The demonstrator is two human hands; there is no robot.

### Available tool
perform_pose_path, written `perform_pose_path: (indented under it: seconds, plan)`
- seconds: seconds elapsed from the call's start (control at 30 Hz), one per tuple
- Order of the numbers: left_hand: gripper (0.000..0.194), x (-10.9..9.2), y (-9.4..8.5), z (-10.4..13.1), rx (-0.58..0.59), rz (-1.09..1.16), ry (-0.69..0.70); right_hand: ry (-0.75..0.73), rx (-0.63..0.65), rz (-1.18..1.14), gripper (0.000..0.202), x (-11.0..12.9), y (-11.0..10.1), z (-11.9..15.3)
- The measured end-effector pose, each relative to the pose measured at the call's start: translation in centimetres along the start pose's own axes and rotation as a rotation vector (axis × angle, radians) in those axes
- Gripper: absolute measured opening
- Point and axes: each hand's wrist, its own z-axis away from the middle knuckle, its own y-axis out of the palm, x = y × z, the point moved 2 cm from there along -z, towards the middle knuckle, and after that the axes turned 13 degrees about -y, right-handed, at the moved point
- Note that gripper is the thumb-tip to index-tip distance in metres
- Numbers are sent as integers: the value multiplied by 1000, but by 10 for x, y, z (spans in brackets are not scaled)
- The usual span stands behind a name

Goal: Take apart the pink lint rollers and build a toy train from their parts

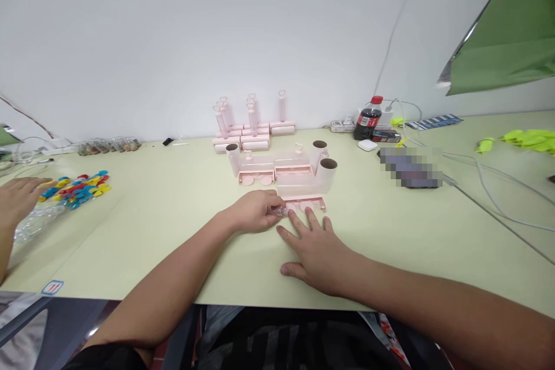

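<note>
- Left hand (259, 211) first: the grip is nearly shut, fingertips pinching a small clear piece (278, 211) that pokes out to the right.
- That piece sits right at the fingertips, just at the left end of a pink tray (321, 203); whether the two touch, I can't tell.
- Over to the right hand (319, 251): palm down, fingers spread wide, its grip closed on nothing, fingertips at the tray's near edge by the pink discs (307, 206).
- Just beyond, pale see-through housings (299, 189) with upright tubes (328, 164) stand around a second pink tray (256, 178), discs showing in it too.
- Further back by the wall, a cluster of pink units (255, 141), slim upright handles topped with loops.
- Now the writing! On the bench (173, 248), a blue-bordered sticker (52, 287) at the front edge, far left, reads "11" in red.
- Back right, a dark drink bottle (368, 118), red cap, red label with white lettering too small to read.
- Nearer, a phone (410, 167), its screen pixelated.
- Far left, another person's hand (19, 196) beside colourful pieces (84, 189).
</note>
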Motion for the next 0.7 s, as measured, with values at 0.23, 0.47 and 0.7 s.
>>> perform_pose_path:
  seconds: [0.23,0.47,0.7]
  plan:
    - [29,1,-1,0,4,-14,20,9,-72,71,85,-5,0,-6]
    - [30,2,-3,-2,-25,-95,11,13,-84,85,87,-5,-3,-10]
    - [29,3,-3,-2,-25,-114,3,27,-108,58,86,-12,-3,-11]
